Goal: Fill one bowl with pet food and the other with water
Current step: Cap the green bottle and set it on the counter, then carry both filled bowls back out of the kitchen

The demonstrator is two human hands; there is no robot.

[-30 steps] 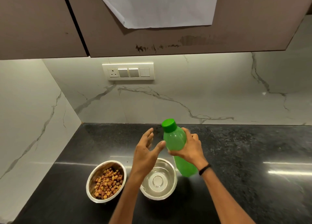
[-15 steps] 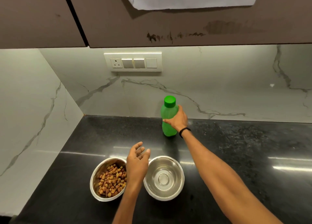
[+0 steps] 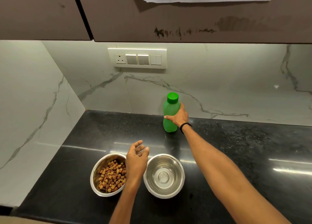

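Two steel bowls sit side by side near the front of the black counter. The left bowl (image 3: 96,173) holds brown pet food (image 3: 112,176). The right bowl (image 3: 164,175) holds clear water. A green bottle (image 3: 169,112) with its green cap on stands upright at the back, near the marble wall. My right hand (image 3: 179,116) is wrapped around the bottle's middle, arm stretched out. My left hand (image 3: 136,158) hovers between the two bowls, fingers loosely apart, holding nothing.
The black counter (image 3: 244,156) runs to the right and meets a marble wall at the back and left. A switch panel (image 3: 137,58) is on the back wall. Brown cabinets (image 3: 168,14) hang overhead with a white sheet taped on.
My right hand carried the capped bottle from above the right bowl to the back of the counter and stood it upright. My left hand dropped away from the bottle to between the bowls.
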